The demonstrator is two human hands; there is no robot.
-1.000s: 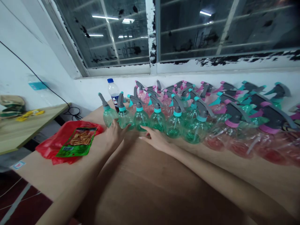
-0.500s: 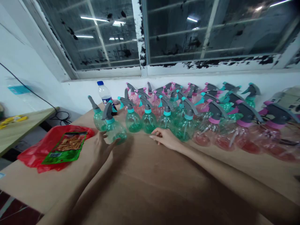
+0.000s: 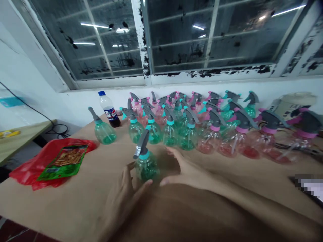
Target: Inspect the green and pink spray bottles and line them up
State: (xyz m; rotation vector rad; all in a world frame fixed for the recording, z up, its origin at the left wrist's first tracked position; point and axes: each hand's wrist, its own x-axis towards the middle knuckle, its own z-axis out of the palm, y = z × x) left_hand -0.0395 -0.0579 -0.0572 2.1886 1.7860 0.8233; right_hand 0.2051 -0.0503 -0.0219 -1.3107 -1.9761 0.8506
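Note:
A green spray bottle (image 3: 147, 168) with a grey and turquoise trigger head is in front of me, its spout to the left. My left hand (image 3: 131, 186) grips its lower body, fingers on the left side and thumb across the front. To the right of this bottle, my right hand (image 3: 185, 169) is open, thumb and fingers apart, with nothing in it. Behind both hands stands a row of green spray bottles (image 3: 170, 134) and pink spray bottles (image 3: 212, 139). Another green spray bottle (image 3: 105, 132) stands apart at the left.
On the left of the table (image 3: 83, 201) lies a red plastic bag (image 3: 24, 169) with a green snack packet (image 3: 60, 171) on it. A cola bottle (image 3: 110, 112) stands near the wall. At the right edge is a pixelated flat object (image 3: 311, 188), and a pale container (image 3: 294, 101) stands behind.
My left hand has brought the green spray bottle toward me and to the right, away from the bottle at the left. My right hand has come nearer and spread open.

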